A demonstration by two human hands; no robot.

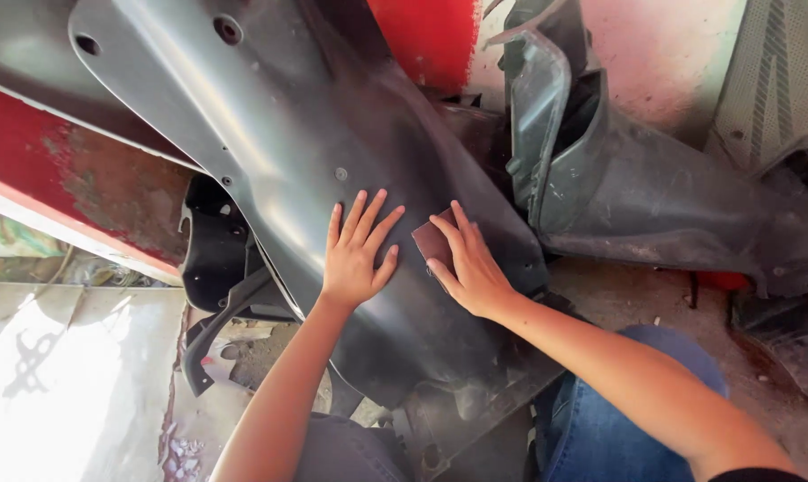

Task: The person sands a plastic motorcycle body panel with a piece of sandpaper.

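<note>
A large dark grey plastic body panel point(279, 134) with several screw holes lies tilted in front of me. My left hand point(358, 252) rests flat on it, fingers spread, holding nothing. Just to the right, my right hand point(468, 263) presses a small reddish-brown piece of sandpaper point(430, 239) against the panel's surface. Most of the sandpaper is hidden under my fingers. The two hands are a few centimetres apart.
Another dark plastic panel point(618, 178) leans at the right, against a red-and-white wall point(663, 54). A red, worn metal surface point(91, 178) is at the left. Smaller black plastic parts point(216, 259) lie below the main panel. My knee in blue jeans point(600, 428) is at the bottom right.
</note>
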